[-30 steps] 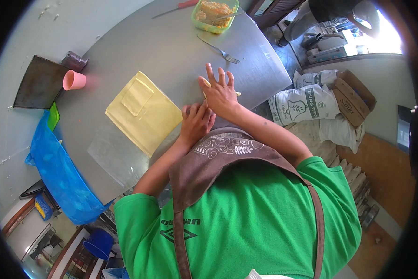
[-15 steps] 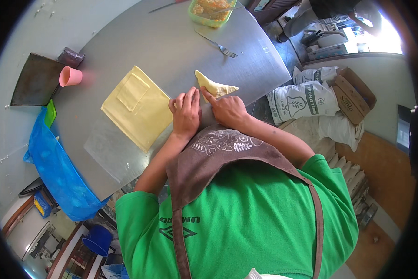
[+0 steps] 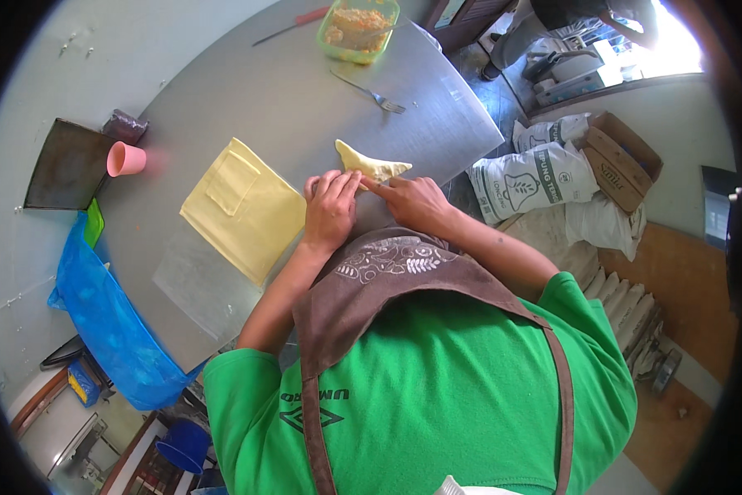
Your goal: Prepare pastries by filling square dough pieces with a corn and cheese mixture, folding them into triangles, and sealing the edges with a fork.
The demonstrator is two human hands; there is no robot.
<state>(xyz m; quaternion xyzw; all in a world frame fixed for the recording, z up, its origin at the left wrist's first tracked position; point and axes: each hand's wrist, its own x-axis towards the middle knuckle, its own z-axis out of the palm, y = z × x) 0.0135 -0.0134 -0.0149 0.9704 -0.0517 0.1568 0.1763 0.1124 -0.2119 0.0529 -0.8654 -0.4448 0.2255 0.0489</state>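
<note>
A pale dough triangle (image 3: 373, 164) with uneven bulges lies on the steel table (image 3: 272, 87), its lower corner at my fingers. My left hand (image 3: 330, 210) has its fingers bent together at that corner, pinching it. Beside it, my right hand (image 3: 418, 204) is closed in a pinch at the same corner, index finger against the dough. Left of my hands lies a stack of yellow dough sheets (image 3: 247, 231), a small square piece (image 3: 231, 186) on top. Beyond my hands are a fork (image 3: 379, 97), a green container of orange-flecked filling (image 3: 357, 26) and a red-handled knife (image 3: 297, 21).
A pink cup (image 3: 126, 158), dark tray (image 3: 66, 165) and blue plastic sheet (image 3: 119, 313) line the left side. White sacks (image 3: 536, 177) and a cardboard box (image 3: 623, 157) stand beside the table's right edge. Another person (image 3: 515, 45) is by the bright doorway.
My right hand, spread over the dough a second ago, has drawn down to its near corner, uncovering the triangle. My left hand has shifted left and now meets it at that corner.
</note>
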